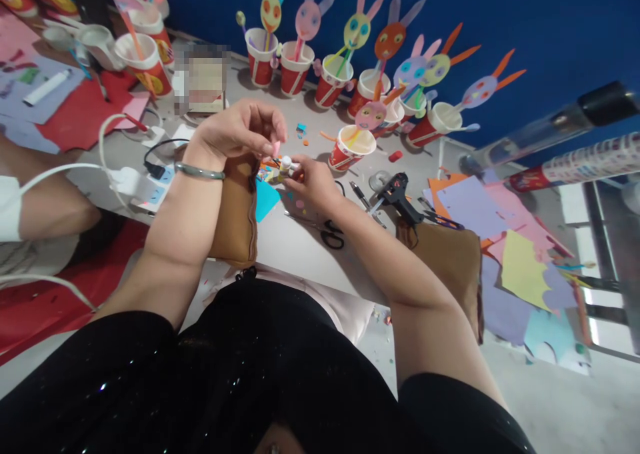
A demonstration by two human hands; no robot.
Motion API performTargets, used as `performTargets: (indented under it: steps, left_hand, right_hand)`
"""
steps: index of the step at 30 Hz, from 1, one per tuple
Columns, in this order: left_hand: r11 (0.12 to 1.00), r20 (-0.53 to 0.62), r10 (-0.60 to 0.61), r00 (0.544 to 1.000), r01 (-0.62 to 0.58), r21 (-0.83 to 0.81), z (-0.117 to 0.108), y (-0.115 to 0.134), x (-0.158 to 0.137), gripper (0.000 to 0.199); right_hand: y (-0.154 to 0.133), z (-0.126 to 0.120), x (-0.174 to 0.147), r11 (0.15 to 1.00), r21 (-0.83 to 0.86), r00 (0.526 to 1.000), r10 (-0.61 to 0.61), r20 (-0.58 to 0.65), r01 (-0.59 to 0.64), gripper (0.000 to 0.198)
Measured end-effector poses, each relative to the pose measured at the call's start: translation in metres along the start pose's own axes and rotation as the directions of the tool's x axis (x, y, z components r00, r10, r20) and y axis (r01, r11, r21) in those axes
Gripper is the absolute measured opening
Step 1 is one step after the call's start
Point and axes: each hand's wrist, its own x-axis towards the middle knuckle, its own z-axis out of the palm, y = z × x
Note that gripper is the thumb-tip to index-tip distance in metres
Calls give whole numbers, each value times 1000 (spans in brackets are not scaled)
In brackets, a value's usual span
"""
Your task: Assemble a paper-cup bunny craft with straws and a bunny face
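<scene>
Much of the work looks done: taking the black glue gun (400,199) as the marker, a row of paper rabbit-eared figures (307,21) stands behind it and off to the left, each with a face and two ears, set in red-and-white paper cups (295,81). One more, a pink-faced figure (371,115) with orange ears, sits nearer, just behind the glue gun and to its left, in its own cup (341,157); it too appears nearly or wholly finished. What is left seems to be the small detail in hand. Well to the left of the glue gun, the left hand (253,131) pinches a small pink piece (276,149) between thumb and fingertips, held up above the table (280,241) and, as far as can be seen, not yet joined to a figure. The right hand (311,182), between that piece and the glue gun, is closed around a small white-tipped object (287,163), too blurred to name for certain. Cutting has evidently been done: teal paper (267,201) lies left of the glue gun beyond the right hand, and black-handled scissors (333,234) rest in front of it and to the left. Colored sheets (470,204) to its right leave paper for more parts.
</scene>
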Motion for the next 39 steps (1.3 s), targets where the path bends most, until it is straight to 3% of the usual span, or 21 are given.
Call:
performTargets:
  steps: [2, 7, 10, 12, 18, 20, 22, 24, 27, 29, 33, 36, 39]
  left_hand:
    - [999, 1, 17, 1000, -17, -42, 1, 0, 0, 65]
    - [966, 116, 104, 988, -72, -248, 9, 10, 2, 58]
    - [938, 218, 139, 966, -57, -343, 28, 28, 6, 54]
    - [948, 219, 131, 967, -57, -314, 46, 42, 11, 57]
    - [967, 8, 222, 975, -219, -130, 101, 74, 34, 42]
    - [949, -144, 306, 941, -291, 120, 113, 75, 34, 32]
    - [868, -118, 370, 922, -297, 397, 120, 70, 28, 21]
    - [729, 11, 462, 887, -386, 564, 122, 60, 21, 20]
    - [554, 148, 576, 804, -517, 652, 121, 43, 14, 26]
    - [502, 172, 615, 769, -551, 667, 120, 35, 14, 27]
    - [517, 124, 663, 739, -570, 639, 120, 25, 18, 23]
    - [509, 101, 657, 747, -539, 671, 121, 22, 20, 27]
    - [467, 143, 572, 808, -464, 753, 124, 19, 21, 34]
  right_hand:
    - [0, -11, -12, 996, -63, 998, 64, 26, -63, 38]
    - [-2, -21, -38, 962, -257, 973, 142, 184, -92, 16]
    - [-4, -13, -41, 945, -321, 971, 133, 200, -63, 20]
    - [-3, -9, -41, 943, -330, 969, 128, 211, -53, 22]
    - [2, -6, -45, 963, -270, 979, 68, 192, -14, 21]
    - [9, -8, -53, 966, -257, 991, 26, 128, 8, 20]
    - [19, -13, -63, 961, -274, 999, -20, 25, 26, 20]
    - [33, -19, -77, 947, -317, 993, -78, -86, 47, 20]
    - [55, -32, -96, 922, -338, 944, -267, -196, 190, 23]
    - [65, -38, -105, 911, -320, 888, -356, -292, 260, 24]
    - [77, -38, -109, 953, -241, 790, -288, -541, 183, 19]
    - [83, -33, -109, 946, -255, 712, -320, -625, 201, 17]
    - [92, -31, -114, 913, -320, 648, -405, -645, 251, 19]
